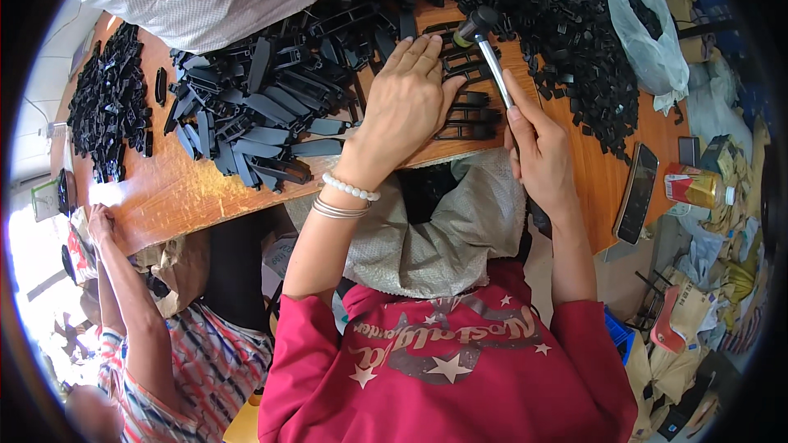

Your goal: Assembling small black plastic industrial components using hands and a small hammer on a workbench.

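My left hand (408, 98) lies flat, palm down, near the table's front edge, its fingers stretched forward and thumb out to the right. Beneath and beside it sit several black slotted plastic parts (468, 130) in a row; what its palm covers is hidden. In my right hand (542, 148) is a hammer (495, 66) with a silver shaft, gripped low on the handle. The hammer's dark head, with a yellow-green face, is just beyond my left fingertips, over the far parts of the row. Whether it touches them I cannot tell.
Long black plastic parts (267, 107) are heaped left of my hands. Small black pieces (574, 41) cover the right back, beside a plastic bag (648, 41). A phone (636, 193) lies at the right edge. A grey woven sack (419, 254) hangs before me. Another person's hand (100, 223) touches the table's left edge.
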`<state>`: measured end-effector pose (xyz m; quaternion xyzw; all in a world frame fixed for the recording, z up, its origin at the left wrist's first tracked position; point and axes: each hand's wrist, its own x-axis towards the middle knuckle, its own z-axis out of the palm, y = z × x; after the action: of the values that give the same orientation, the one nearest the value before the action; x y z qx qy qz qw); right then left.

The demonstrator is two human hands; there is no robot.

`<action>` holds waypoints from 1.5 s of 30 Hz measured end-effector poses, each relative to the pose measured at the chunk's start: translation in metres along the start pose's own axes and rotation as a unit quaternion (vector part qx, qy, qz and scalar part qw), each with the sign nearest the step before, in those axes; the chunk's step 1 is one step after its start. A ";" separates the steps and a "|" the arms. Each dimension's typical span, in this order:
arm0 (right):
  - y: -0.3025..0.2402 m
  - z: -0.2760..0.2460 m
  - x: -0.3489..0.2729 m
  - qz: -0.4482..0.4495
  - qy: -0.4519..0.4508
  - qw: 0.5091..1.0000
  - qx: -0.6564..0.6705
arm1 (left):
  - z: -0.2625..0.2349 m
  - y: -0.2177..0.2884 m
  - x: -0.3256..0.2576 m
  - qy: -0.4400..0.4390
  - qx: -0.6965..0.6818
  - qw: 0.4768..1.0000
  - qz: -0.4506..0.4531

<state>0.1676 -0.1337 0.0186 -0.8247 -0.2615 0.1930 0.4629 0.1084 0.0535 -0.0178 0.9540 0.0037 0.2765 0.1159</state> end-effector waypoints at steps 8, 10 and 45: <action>-0.008 -0.011 0.006 0.006 0.032 0.999 0.043 | -0.004 0.000 0.012 0.050 -0.073 0.996 -0.018; -0.012 -0.008 0.008 0.000 0.034 0.998 0.046 | 0.005 -0.005 0.013 0.041 -0.026 0.999 0.003; 0.179 -0.214 -0.078 0.072 0.440 0.773 -0.452 | 0.013 -0.005 0.024 -0.019 -0.056 0.998 -0.009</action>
<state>0.2709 -0.4012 -0.0239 -0.9500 -0.0265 -0.2988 0.0863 0.1358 0.0574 -0.0175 0.9511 -0.0057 0.2568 0.1714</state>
